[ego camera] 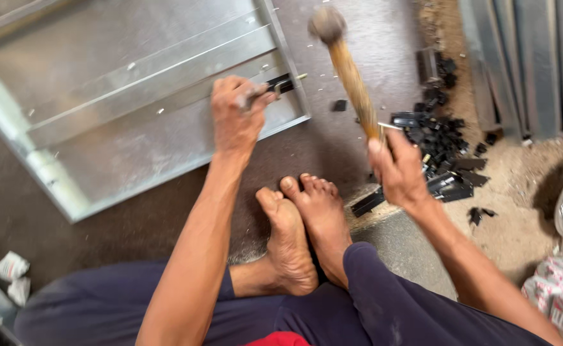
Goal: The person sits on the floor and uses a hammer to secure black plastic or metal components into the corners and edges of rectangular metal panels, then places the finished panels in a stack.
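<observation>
Dusty brown workshop floor (pixel 166 224), seen from above, you sitting on it with bare feet crossed in front.

Your left hand (pixel 235 115) has its fingers curled tight, clamped on a thin metal punch (pixel 280 86); its tip sits at a small black fitting on the right-hand rim of a shallow galvanised sheet-metal panel (pixel 134 122). The panel lies flat on the floor, tilted in view, with a raised rib running across it and small metal chips scattered on its face.

Your right hand (pixel 398 168) has its fingers wrapped shut round the lower end of a wooden-handled hammer (pixel 349 70). The hammer is raised, head up and blurred, above and to the right of the punch, not touching it.

Outward from the hands: your feet (pixel 304 224) are between the two forearms, just below the panel's corner. A pile of small black plastic pieces (pixel 438 138) lies on the floor just beyond your right hand, one stray piece near the panel rim. Grey metal profiles (pixel 525 57) are stacked at top right. A patterned bag (pixel 560 291) sits at lower right, crumpled paper (pixel 12 269) at lower left.
</observation>
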